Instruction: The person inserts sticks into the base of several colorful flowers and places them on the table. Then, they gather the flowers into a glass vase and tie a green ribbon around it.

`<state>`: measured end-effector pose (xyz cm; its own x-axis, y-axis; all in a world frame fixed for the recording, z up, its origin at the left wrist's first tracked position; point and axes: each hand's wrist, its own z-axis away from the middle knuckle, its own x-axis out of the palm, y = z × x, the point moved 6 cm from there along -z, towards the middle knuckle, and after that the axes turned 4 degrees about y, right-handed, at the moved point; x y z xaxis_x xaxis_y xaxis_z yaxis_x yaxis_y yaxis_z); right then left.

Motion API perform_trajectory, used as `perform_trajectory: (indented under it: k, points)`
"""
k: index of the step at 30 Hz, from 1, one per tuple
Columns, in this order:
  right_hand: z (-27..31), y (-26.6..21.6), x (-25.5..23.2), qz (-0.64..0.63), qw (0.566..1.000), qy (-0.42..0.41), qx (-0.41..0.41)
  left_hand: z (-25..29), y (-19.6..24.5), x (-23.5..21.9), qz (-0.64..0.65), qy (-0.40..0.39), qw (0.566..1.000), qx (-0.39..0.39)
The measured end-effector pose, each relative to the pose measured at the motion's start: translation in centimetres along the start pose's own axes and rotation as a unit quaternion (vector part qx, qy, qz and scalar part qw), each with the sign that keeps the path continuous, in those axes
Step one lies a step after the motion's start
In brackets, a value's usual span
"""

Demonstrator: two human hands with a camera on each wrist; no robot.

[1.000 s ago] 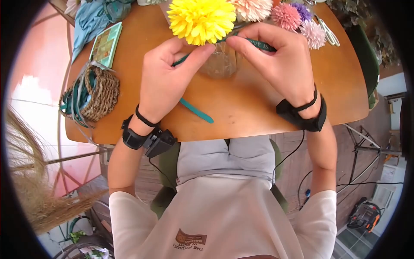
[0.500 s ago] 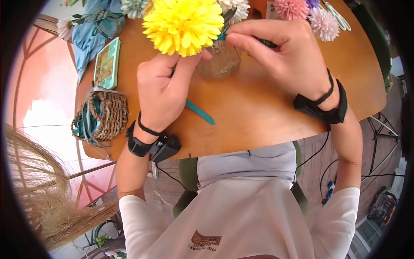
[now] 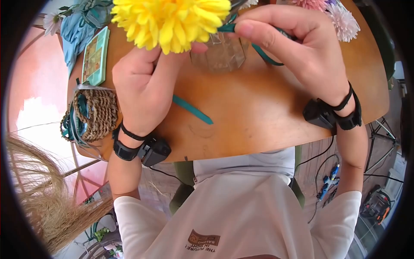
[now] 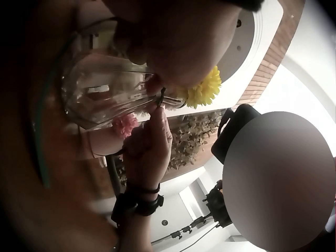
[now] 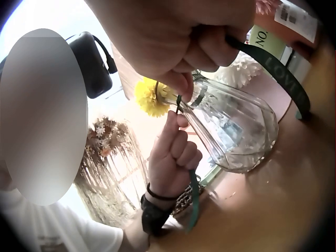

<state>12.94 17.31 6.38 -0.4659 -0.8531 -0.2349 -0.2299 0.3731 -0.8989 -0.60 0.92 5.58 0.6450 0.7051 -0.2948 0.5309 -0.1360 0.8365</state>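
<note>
A clear faceted glass vase stands on the table, a yellow pompom flower showing at its mouth. Dark green ribbon with printed lettering runs at the vase's neck. My left hand pinches the ribbon beside the neck, and one tail hangs below that hand. Opposite it, my right hand pinches the ribbon between thumb and forefinger. In the right wrist view, the lettered end trails from under the right hand's curled fingers. The flower hides part of the left fingertips in the head view.
On the left sit a woven basket holding ribbons, a mint-green compartment box and blue cloth. Pink and white flowers lie at the back right. Dried grass stands off the table's left side.
The head view has shifted. My hands have drawn farther apart, the left one turning with its knuckles up. A length of ribbon now hangs in a curve below my right hand.
</note>
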Motion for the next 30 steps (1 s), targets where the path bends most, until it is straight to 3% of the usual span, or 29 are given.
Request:
perform_trajectory:
  k: [4, 7, 9, 10, 12, 13, 17, 24, 28, 30]
  points:
    - [-0.2, 1.3, 0.1, -0.068, 0.992, -0.035, 0.098, 0.2, -0.4, -0.6, 0.093, 0.084, 0.992, -0.032]
    - [-0.2, 0.9, -0.7, -0.207, 0.953, -0.098, 0.201, 0.2, -0.7, -1.2, 0.165, 0.053, 0.982, -0.069]
    - [0.3, 1.7, -0.8, -0.087, 0.980, -0.049, 0.169, 0.0, -0.3, -1.5, 0.073, -0.011, 0.997, -0.023]
    - [0.5, 2.2, -0.5, -0.103, 0.976, -0.052, 0.184, -0.1, 0.0, -1.7, 0.028, -0.039, 0.999, 0.004]
    - [0.7, 2.6, -0.2, -0.133, 0.966, -0.059, 0.215, -0.2, 2.0, -1.4, -0.198, -0.145, 0.964, 0.100]
    - [0.8, 2.8, -0.2, -0.156, 0.958, -0.069, 0.231, -0.4, 2.2, -1.1, -0.206, -0.111, 0.963, 0.138]
    - [1.1, 2.8, 0.7, -0.168, 0.932, -0.172, 0.270, -0.5, 2.4, -2.2, -0.293, -0.031, 0.942, 0.163]
    - [1.6, 2.4, 2.2, -0.263, 0.905, -0.237, 0.237, -0.5, 0.2, -3.5, -0.211, 0.118, 0.963, 0.121]
    - [2.0, 2.4, 3.4, -0.297, 0.896, -0.236, 0.232, -0.2, -2.2, -2.7, -0.001, 0.166, 0.986, -0.023]
    - [1.9, 1.7, 3.8, -0.295, 0.908, -0.215, 0.207, -0.1, -3.9, -2.1, 0.121, 0.148, 0.979, -0.071]
